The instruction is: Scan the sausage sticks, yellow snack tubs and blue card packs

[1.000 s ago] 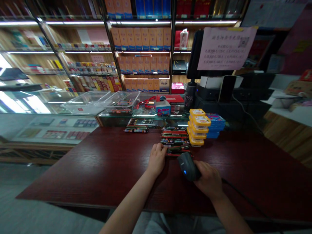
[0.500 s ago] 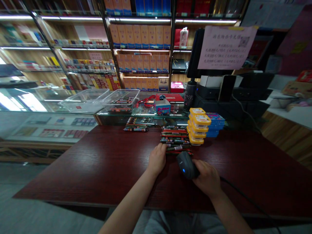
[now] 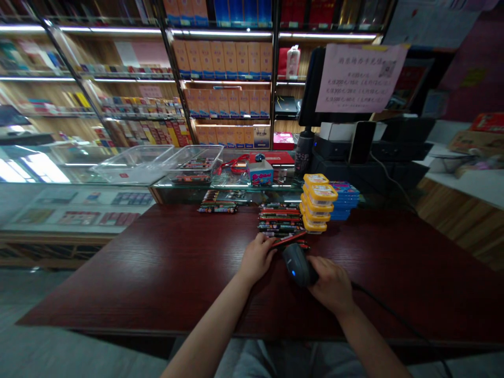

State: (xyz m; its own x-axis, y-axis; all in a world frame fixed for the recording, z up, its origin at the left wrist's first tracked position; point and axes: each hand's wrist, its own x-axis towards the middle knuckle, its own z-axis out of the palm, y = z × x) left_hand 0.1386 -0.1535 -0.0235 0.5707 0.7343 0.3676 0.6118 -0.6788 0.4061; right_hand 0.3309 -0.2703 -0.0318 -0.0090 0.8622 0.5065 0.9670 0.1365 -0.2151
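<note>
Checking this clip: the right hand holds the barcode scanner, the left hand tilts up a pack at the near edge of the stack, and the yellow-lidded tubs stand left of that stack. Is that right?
Not quite. The head view shows the yellow-lidded tubs standing right of the stack, not left. The rest holds: right hand on the barcode scanner, left hand tilting up a pack.

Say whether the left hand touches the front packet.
Touching: head view shows the left hand pinching the front packet at its tilted end, beside the scanner.
</note>
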